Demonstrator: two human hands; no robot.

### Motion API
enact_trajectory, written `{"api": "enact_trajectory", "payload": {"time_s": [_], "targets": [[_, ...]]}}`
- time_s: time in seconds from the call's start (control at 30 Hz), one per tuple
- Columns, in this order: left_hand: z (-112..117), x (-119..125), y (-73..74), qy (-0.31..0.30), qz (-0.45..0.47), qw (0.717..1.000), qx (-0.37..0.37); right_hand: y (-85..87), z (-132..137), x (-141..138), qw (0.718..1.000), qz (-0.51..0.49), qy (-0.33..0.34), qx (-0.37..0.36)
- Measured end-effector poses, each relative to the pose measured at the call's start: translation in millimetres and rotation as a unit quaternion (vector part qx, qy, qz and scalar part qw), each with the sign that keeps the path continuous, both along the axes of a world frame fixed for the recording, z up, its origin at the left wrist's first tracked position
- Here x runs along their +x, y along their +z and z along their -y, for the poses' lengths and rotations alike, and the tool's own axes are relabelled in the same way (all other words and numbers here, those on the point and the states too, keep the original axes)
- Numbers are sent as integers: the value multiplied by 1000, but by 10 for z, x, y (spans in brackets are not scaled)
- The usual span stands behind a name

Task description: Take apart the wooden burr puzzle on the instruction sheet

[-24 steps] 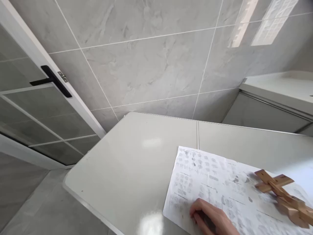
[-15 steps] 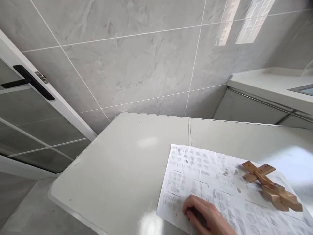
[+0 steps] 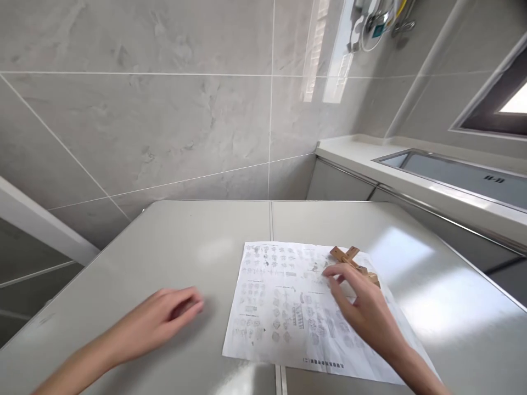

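My left hand (image 3: 164, 315) hovers just over the left side of the table (image 3: 135, 263), apart from the paper. Its thumb and index finger curl together at the tips, with nothing seen between them. Over the upper right part of a printed paper sheet (image 3: 272, 307) is my right hand (image 3: 362, 302), its thumb and index finger a little apart and holding nothing visible. Right behind it lie brown wooden crossed pieces (image 3: 346, 254), like parts of an interlocking puzzle. The right hand covers some of them, and I cannot tell whether it touches them.
A grey tiled wall (image 3: 164, 126) rises behind the table. To the right stands a white counter (image 3: 354, 151) with a sink (image 3: 448, 173). A door frame (image 3: 45, 219) is at the left. Pipes and a tap (image 3: 379, 22) are high up at the right.
The view has turned to the right and levelled. My left hand has come into view. My right hand has moved up the sheet, close to the wooden pieces.
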State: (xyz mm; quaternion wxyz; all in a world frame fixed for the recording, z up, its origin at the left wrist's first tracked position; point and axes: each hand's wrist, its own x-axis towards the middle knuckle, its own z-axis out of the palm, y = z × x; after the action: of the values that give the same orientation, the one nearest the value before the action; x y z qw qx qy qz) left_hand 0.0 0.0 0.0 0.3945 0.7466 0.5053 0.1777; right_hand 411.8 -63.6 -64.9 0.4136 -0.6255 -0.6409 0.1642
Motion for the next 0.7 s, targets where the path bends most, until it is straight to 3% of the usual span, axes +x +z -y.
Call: {"api": "enact_trajectory", "payload": {"time_s": [0.07, 0.17, 0.23, 0.3, 0.4, 0.7], "targets": [[-325, 528, -99, -87, -51, 994, 34, -103, 44, 274, 995, 50, -82, -12], [-547, 1133, -401, -80, -13, 995, 55, -369, 88, 570, 982, 84, -161, -43], [-576, 1307, -630, -68, -4, 996, 50, -559, 101, 682, 979, 85, -168, -72], [-576, 1328, -805, -42, 8, 998, 46, -716, 109, 740, 976, 97, -179, -74], [-587, 1256, -921, -14, 24, 999, 40, -858, 119, 763, 974, 93, -190, -83], [-644, 1289, -912, 8, 2, 999, 42, -861, 135, 766, 977, 65, -177, -98]]}}
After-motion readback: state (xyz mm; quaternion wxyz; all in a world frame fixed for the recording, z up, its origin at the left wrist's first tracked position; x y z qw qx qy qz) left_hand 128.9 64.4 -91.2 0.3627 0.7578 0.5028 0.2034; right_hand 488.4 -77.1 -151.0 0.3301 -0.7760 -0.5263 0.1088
